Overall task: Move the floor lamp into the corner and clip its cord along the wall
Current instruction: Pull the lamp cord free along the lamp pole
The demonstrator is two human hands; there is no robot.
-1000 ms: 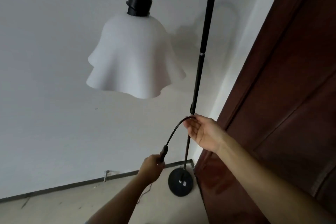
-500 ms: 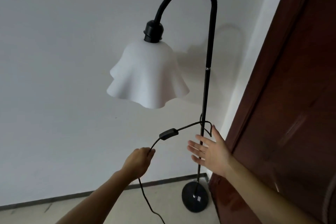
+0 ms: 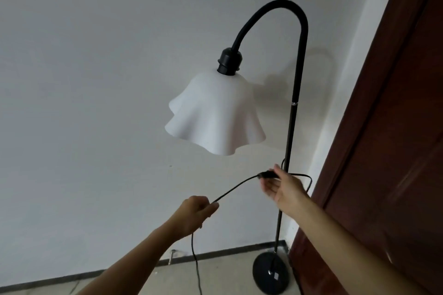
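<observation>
Stretching between two hands, the thin black cord point(image 3: 236, 188) runs up and to the right — from the left hand point(image 3: 195, 214) to the right hand point(image 3: 284, 188). The left hand is closed tight around the cord, and the rest hangs down to the pale floor point(image 3: 223, 278). The right hand is half open; the small black switch point(image 3: 267, 175) seems to be pinched by its thumb, though the view is blurry. The tall black floor lamp with a wavy white shade point(image 3: 288, 141) is stood in the corner, just behind the right hand, beside the dark brown wooden door point(image 3: 383, 151). No clips can be seen on the white wall point(image 3: 96, 103).

Blk lamp pole point(image 3: 291, 127), blk cord point(image 3: 236, 188), white shade point(image 3: 214, 117) (plain).
</observation>
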